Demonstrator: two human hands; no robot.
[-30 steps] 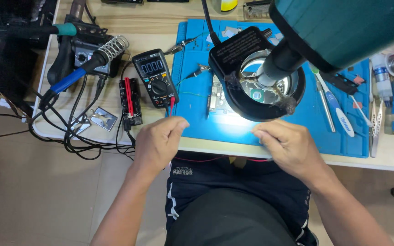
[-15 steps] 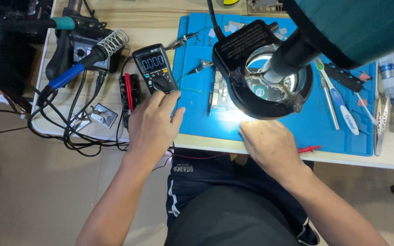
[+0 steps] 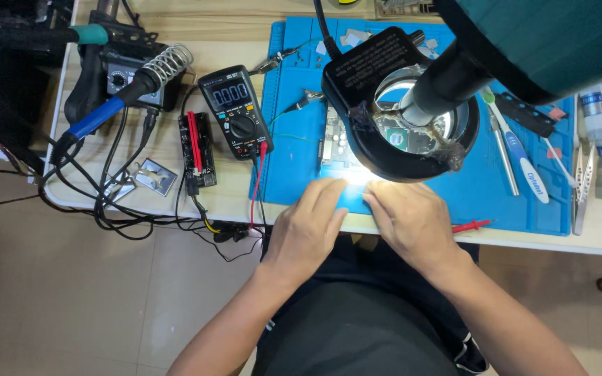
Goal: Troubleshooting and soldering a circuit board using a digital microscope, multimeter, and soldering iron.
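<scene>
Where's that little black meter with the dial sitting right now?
In the head view, the black multimeter lies on the table left of the blue mat, between that mat and the small black circuit board, up and left of the left hand.

Electronics repair workshop, multimeter (image 3: 235, 111), soldering iron (image 3: 116, 101)

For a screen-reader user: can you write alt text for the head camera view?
A person's left hand and right hand rest side by side at the near edge of a blue work mat, under a lit ring magnifier lamp over a circuit board. A multimeter lies to the left.
</scene>
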